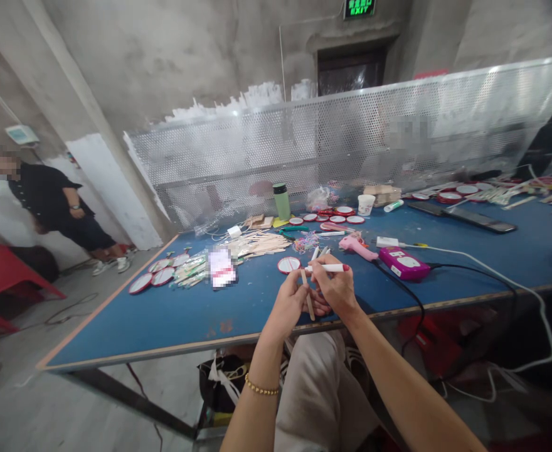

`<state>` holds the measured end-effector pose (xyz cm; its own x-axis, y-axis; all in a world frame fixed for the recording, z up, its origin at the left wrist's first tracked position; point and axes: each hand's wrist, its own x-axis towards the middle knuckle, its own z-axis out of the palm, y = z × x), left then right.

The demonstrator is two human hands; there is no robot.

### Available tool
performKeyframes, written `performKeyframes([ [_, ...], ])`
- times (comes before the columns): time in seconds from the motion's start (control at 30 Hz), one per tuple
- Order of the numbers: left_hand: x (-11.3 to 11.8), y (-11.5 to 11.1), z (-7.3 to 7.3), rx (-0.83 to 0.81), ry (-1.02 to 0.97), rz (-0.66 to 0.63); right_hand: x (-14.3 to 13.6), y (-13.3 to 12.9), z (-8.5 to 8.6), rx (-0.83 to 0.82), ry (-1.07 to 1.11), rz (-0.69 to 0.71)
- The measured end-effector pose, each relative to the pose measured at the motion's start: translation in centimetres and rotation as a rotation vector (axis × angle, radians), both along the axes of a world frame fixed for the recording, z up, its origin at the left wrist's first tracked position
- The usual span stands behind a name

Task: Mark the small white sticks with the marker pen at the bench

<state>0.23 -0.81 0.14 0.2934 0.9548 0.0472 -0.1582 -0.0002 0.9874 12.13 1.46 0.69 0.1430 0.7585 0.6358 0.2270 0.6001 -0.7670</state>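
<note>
At the table's front edge my left hand (291, 302) is closed on a flat wooden craft stick (308, 300), which points down toward me. My right hand (336, 287) grips a white marker pen with a red end (335, 268), its tip close to the upper part of the stick. Just beyond my left hand lies a round white disc with a red rim (289, 265). Some white pen-like pieces (320, 252) show behind my right hand. A pink glue gun (358, 247) rests to the right of my hands.
On the blue table (186, 326) are a phone (222, 268), piled wooden sticks (261, 245), more red-rimmed discs (162, 276), a green bottle (281, 202), a paper cup (366, 204) and a purple box (404, 263) with cables. A person (54, 194) stands at left near a red chair (7, 276).
</note>
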Motion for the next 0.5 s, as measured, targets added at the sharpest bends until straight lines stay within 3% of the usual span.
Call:
performKeyframes([
  [0.5, 0.04, -0.09, 0.07, 0.002, -0.004, 0.015, -0.17, -0.07, 0.01, -0.003, -0.002, 0.005],
])
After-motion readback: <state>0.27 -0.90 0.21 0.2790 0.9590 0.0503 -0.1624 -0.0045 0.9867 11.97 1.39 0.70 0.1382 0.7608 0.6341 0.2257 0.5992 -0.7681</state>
